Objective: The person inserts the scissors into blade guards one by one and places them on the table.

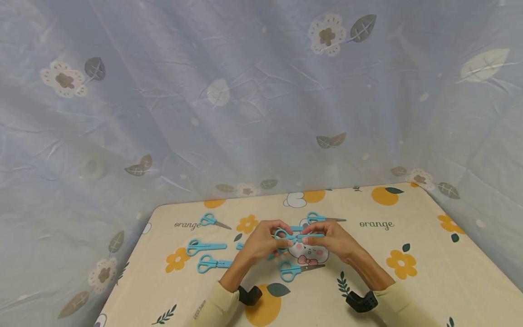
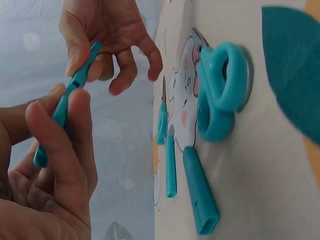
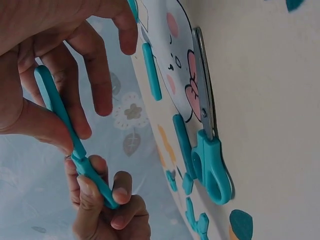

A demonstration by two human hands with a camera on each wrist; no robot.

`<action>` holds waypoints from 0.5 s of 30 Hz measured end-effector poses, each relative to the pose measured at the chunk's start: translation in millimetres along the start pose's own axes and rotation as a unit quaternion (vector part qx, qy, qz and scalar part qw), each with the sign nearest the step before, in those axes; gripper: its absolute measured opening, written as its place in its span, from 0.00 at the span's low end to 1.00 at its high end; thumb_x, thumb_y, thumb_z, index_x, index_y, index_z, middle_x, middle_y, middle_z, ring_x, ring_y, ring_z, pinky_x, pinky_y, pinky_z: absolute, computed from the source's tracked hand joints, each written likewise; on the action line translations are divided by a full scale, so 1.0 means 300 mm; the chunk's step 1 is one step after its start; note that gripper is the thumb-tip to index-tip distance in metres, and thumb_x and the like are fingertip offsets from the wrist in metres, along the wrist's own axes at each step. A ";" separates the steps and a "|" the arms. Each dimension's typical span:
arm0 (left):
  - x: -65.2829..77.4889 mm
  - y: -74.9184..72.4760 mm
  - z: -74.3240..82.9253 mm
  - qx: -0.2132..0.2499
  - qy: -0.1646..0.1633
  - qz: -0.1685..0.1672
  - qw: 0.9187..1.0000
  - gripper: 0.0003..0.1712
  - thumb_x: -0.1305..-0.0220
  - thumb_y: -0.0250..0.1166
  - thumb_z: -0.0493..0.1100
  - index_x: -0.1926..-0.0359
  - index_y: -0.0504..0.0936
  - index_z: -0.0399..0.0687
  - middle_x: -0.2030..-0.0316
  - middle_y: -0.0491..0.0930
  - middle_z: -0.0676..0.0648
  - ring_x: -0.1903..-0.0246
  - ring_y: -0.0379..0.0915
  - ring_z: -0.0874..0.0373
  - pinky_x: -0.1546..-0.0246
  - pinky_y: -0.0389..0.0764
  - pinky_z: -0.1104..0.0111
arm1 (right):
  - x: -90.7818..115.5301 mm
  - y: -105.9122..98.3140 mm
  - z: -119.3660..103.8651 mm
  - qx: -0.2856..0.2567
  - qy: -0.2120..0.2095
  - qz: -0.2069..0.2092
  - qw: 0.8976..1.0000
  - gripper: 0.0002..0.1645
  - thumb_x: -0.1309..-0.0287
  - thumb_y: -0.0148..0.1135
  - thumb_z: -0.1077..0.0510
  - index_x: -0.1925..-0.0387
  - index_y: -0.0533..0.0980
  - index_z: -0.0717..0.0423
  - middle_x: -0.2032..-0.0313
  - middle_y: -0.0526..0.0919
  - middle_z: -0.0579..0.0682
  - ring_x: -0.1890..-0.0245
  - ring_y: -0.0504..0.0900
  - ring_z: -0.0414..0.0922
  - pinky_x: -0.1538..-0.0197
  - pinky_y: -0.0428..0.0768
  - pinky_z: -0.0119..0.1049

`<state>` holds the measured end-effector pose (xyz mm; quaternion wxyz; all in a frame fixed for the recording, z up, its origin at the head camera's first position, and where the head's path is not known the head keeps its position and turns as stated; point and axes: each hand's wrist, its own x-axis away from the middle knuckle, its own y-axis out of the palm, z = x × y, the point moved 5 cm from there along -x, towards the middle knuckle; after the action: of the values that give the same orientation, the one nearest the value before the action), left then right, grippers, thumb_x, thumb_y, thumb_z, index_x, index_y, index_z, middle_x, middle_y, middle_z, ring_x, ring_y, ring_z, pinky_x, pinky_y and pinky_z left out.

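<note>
Above the table, my left hand (image 1: 258, 243) pinches the looped handles of a pair of light-blue scissors (image 3: 95, 177). My right hand (image 1: 336, 238) holds the light-blue blade cover (image 3: 55, 102) between thumb and fingers. Cover and handles meet end to end, and no bare blade shows between them. Below the hands lies an uncovered pair of scissors (image 1: 288, 273), its metal blades pointing right. Two loose blade covers (image 2: 201, 192) (image 2: 170, 167) rest close by on the cloth.
More uncovered scissors lie at the back, one pair (image 1: 313, 219) behind the right hand and another (image 1: 208, 219) back left. Two covered pairs (image 1: 194, 247) (image 1: 207, 264) lie left of the left hand. A patterned tablecloth (image 1: 155, 290) covers the table, and a curtain (image 1: 261, 113) hangs behind.
</note>
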<state>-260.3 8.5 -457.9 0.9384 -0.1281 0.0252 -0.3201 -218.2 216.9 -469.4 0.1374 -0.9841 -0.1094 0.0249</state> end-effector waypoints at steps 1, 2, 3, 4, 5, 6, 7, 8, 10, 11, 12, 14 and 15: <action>0.000 -0.002 0.002 -0.003 0.003 -0.005 1.000 0.13 0.34 0.76 0.34 0.50 0.87 0.36 0.70 0.82 0.45 0.77 0.86 0.51 0.79 0.79 0.69 | 0.000 -0.001 0.000 0.003 0.001 -0.003 1.000 0.17 0.31 0.73 0.56 0.47 0.86 0.63 0.36 0.81 0.65 0.29 0.73 0.63 0.38 0.80 0.49; -0.001 -0.005 0.002 -0.007 0.005 -0.009 1.000 0.14 0.34 0.76 0.35 0.50 0.87 0.35 0.70 0.82 0.46 0.77 0.86 0.50 0.79 0.79 0.68 | 0.000 -0.002 0.000 0.007 0.002 -0.007 1.000 0.17 0.31 0.73 0.55 0.47 0.86 0.62 0.35 0.80 0.66 0.30 0.73 0.62 0.38 0.80 0.50; -0.002 -0.007 0.003 -0.010 0.007 -0.014 1.000 0.14 0.34 0.76 0.35 0.50 0.86 0.35 0.71 0.81 0.46 0.77 0.86 0.50 0.79 0.79 0.68 | -0.001 -0.003 0.001 0.010 0.004 -0.010 1.000 0.17 0.31 0.73 0.55 0.47 0.87 0.62 0.34 0.79 0.66 0.30 0.74 0.62 0.38 0.80 0.50; -0.002 -0.009 0.003 -0.012 0.007 -0.018 1.000 0.15 0.34 0.76 0.36 0.49 0.86 0.35 0.72 0.81 0.47 0.77 0.86 0.50 0.79 0.79 0.68 | -0.001 -0.004 0.003 0.013 0.006 -0.012 1.000 0.18 0.31 0.73 0.54 0.47 0.87 0.61 0.33 0.79 0.66 0.30 0.74 0.61 0.39 0.80 0.49; -0.003 -0.011 0.002 -0.014 0.008 -0.022 1.000 0.15 0.34 0.77 0.36 0.49 0.86 0.36 0.72 0.81 0.47 0.76 0.87 0.48 0.79 0.79 0.67 | 0.000 -0.005 0.005 0.014 0.009 -0.015 1.000 0.18 0.31 0.73 0.54 0.47 0.87 0.61 0.33 0.78 0.66 0.31 0.74 0.61 0.40 0.80 0.48; -0.003 -0.012 0.000 -0.016 0.009 -0.026 0.999 0.15 0.34 0.77 0.37 0.49 0.86 0.36 0.72 0.81 0.47 0.76 0.87 0.46 0.79 0.80 0.67 | 0.000 -0.006 0.008 0.014 0.011 -0.019 1.000 0.19 0.31 0.73 0.53 0.46 0.86 0.62 0.33 0.78 0.65 0.32 0.75 0.61 0.41 0.80 0.46; -0.004 -0.014 -0.001 -0.017 0.008 -0.029 0.999 0.15 0.34 0.77 0.37 0.49 0.87 0.37 0.72 0.81 0.46 0.74 0.88 0.42 0.79 0.80 0.67 | -0.001 -0.007 0.010 0.015 0.014 -0.021 1.000 0.19 0.31 0.73 0.53 0.46 0.86 0.62 0.33 0.79 0.64 0.32 0.75 0.60 0.42 0.80 0.45; -0.003 -0.015 -0.003 -0.017 0.006 -0.031 0.999 0.15 0.34 0.77 0.38 0.49 0.87 0.38 0.72 0.82 0.46 0.73 0.88 0.37 0.79 0.80 0.67 | 0.000 -0.008 0.012 0.015 0.016 -0.023 0.999 0.20 0.31 0.73 0.53 0.45 0.86 0.62 0.33 0.79 0.64 0.32 0.75 0.60 0.42 0.80 0.45; -0.001 -0.017 -0.003 -0.013 0.003 -0.034 0.999 0.13 0.33 0.77 0.38 0.50 0.88 0.41 0.71 0.82 0.47 0.68 0.88 0.30 0.79 0.80 0.67 | 0.000 -0.008 0.015 0.014 0.018 -0.028 0.999 0.21 0.31 0.74 0.52 0.44 0.85 0.62 0.32 0.78 0.63 0.31 0.75 0.61 0.40 0.81 0.49; -0.001 -0.018 -0.004 -0.010 0.001 -0.035 0.999 0.13 0.33 0.77 0.38 0.50 0.88 0.42 0.71 0.83 0.47 0.66 0.88 0.27 0.80 0.80 0.67 | 0.001 -0.009 0.015 0.013 0.018 -0.031 0.999 0.22 0.31 0.74 0.52 0.43 0.85 0.62 0.31 0.77 0.64 0.30 0.75 0.62 0.38 0.81 0.51; 0.000 -0.019 -0.004 -0.006 -0.001 -0.036 0.999 0.13 0.33 0.77 0.38 0.50 0.88 0.43 0.71 0.83 0.48 0.65 0.87 0.25 0.80 0.80 0.68 | 0.002 -0.008 0.015 0.013 0.019 -0.032 0.999 0.23 0.31 0.74 0.51 0.43 0.85 0.62 0.30 0.77 0.64 0.30 0.74 0.62 0.37 0.80 0.54; 0.003 -0.024 -0.003 0.001 -0.005 -0.038 0.999 0.13 0.33 0.76 0.38 0.49 0.88 0.43 0.71 0.82 0.49 0.63 0.87 0.23 0.80 0.79 0.68 | 0.004 -0.007 0.012 0.012 0.020 -0.036 0.999 0.23 0.31 0.74 0.50 0.43 0.85 0.60 0.29 0.75 0.65 0.28 0.73 0.64 0.35 0.79 0.58; 0.004 -0.027 -0.004 0.005 -0.008 -0.038 0.999 0.13 0.33 0.77 0.38 0.49 0.88 0.44 0.71 0.83 0.49 0.63 0.87 0.23 0.80 0.79 0.68 | 0.005 -0.007 0.010 0.011 0.021 -0.037 0.999 0.23 0.31 0.74 0.50 0.42 0.85 0.60 0.28 0.75 0.65 0.27 0.72 0.64 0.34 0.78 0.59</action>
<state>-264.3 1.4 -456.9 0.9262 -0.1271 0.0117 -0.3548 -217.4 220.1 -471.6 0.1508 -0.9782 -0.1427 0.0006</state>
